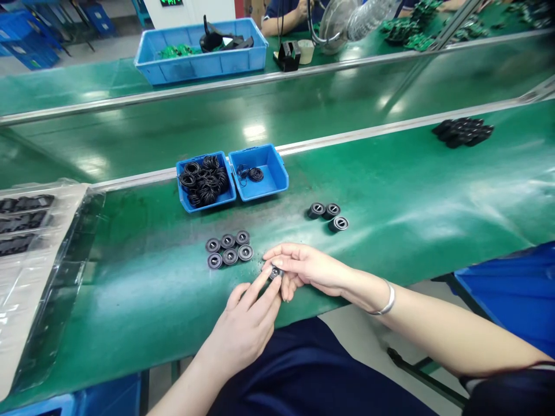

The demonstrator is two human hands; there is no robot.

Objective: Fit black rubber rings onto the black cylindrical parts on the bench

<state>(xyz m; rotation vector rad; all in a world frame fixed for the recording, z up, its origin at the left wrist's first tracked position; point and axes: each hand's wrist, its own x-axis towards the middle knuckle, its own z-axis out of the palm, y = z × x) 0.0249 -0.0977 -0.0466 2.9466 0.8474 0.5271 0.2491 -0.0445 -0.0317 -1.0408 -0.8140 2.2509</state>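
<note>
My right hand [303, 267] pinches a small round black cap [276, 272] just above the green bench mat [390, 196]. My left hand [247, 320] reaches up to it, with its fingertips pressed on the same cap. To the left of the hands lie several matching black caps [229, 249] in two rows. Three more caps [328, 215] sit farther back on the right. Behind the rows stand two small blue bins: the left bin [185, 203] is full of black rubber rings, the right bin [277, 173] holds only a few.
A clear plastic tray [30, 242] with black parts lies at the left edge. A pile of black parts [463, 132] sits far right. Across the green conveyor stands a large blue crate [202, 60], and another person's arms show at the top.
</note>
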